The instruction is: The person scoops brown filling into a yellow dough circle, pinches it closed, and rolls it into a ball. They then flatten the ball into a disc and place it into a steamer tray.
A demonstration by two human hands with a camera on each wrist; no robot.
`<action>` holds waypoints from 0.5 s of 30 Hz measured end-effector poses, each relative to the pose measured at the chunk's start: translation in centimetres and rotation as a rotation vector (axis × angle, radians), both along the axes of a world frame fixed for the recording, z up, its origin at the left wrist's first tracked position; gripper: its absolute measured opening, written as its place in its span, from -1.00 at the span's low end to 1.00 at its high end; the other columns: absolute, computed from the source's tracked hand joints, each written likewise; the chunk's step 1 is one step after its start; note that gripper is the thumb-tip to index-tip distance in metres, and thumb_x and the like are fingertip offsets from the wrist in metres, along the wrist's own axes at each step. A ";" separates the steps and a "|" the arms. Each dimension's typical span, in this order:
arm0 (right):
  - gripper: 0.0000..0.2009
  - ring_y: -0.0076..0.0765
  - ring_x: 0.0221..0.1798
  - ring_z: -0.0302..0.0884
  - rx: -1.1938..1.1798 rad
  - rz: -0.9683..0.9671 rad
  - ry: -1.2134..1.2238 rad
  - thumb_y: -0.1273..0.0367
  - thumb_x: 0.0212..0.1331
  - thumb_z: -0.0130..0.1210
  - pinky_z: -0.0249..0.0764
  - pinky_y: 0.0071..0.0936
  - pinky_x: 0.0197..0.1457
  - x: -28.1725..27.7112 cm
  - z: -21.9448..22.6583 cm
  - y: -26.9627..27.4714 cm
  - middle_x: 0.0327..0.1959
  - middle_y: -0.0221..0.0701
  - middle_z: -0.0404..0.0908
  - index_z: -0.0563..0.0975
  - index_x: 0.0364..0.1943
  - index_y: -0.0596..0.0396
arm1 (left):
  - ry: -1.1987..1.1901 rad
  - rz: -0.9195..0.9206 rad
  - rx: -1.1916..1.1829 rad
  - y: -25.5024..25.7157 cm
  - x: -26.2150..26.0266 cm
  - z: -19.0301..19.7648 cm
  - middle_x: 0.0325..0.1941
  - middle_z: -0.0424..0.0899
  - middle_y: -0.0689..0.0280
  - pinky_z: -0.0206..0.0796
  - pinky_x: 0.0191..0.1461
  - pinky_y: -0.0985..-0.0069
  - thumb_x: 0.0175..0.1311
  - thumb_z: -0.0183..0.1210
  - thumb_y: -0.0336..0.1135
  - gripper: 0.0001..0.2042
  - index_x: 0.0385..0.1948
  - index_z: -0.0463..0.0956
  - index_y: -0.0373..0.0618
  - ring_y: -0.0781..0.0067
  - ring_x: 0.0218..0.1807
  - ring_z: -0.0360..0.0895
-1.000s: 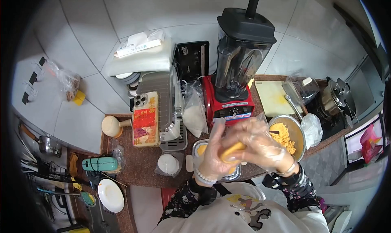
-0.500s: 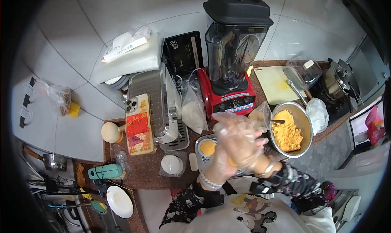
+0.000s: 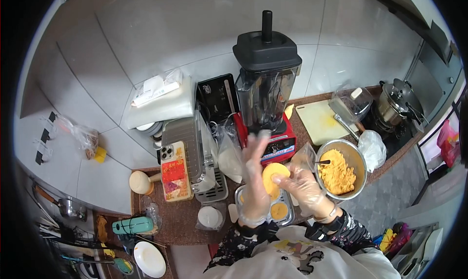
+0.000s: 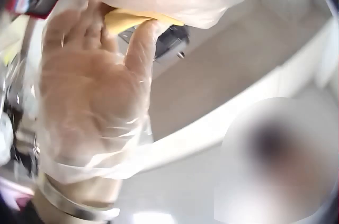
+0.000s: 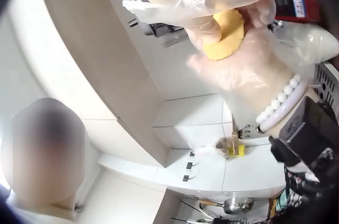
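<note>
Both hands wear clear plastic gloves. My right hand (image 3: 308, 190) pinches a flat round yellow dough patty (image 3: 276, 174), the thumb lying on its face. Beside it, my left hand (image 3: 254, 189) stands upright with straight fingers, its palm side against the patty. The right wrist view shows the patty (image 5: 229, 36) between the thumb and the left hand (image 5: 249, 70). Below the hands is a metal tray (image 3: 291, 214) with more patties (image 3: 279, 211), partly hidden by the left hand. To the right, a steel bowl (image 3: 361, 168) holds orange-yellow dough (image 3: 337, 175) with a dark-handled utensil (image 3: 323, 162).
A red-based blender (image 3: 269, 59) stands behind the hands. A phone (image 3: 176, 174) lies on a grey machine (image 3: 184, 133) at left. A cutting board (image 3: 317, 120), a plastic bag (image 3: 372, 150) and a pot (image 3: 394, 103) are at right. A white container (image 3: 209, 216) sits near the counter's front.
The hands were cupped together over the dough; now they have parted, the left fingers straightened upward and the flat patty shows in the right hand. The head view has tilted up.
</note>
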State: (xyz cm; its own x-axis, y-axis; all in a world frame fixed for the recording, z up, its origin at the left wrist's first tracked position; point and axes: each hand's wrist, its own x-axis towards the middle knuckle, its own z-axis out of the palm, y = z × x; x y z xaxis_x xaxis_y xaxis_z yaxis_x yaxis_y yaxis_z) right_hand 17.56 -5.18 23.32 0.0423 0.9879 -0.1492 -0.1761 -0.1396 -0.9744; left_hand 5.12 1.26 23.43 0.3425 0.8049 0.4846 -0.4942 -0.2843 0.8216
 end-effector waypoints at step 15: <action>-0.48 0.11 0.51 0.07 0.672 -0.165 -1.229 0.10 0.44 -0.18 -0.06 0.07 0.51 -3.4 2.7 2.5 0.45 -0.08 0.24 0.38 0.40 -0.04 | -0.676 -0.926 -0.672 -2.2 1.9 -3.1 0.59 0.11 0.12 0.07 0.52 -0.08 0.52 -0.18 0.18 -0.34 0.54 -0.05 0.13 -0.07 0.55 0.15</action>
State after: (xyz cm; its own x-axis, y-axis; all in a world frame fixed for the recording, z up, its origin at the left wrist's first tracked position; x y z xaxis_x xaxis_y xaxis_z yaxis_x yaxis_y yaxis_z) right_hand 14.11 -2.66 26.04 -0.0802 0.8258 0.5583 0.8548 0.3451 -0.3877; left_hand 7.00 -0.90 20.32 0.7410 0.5549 0.3782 -0.6481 0.7383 0.1867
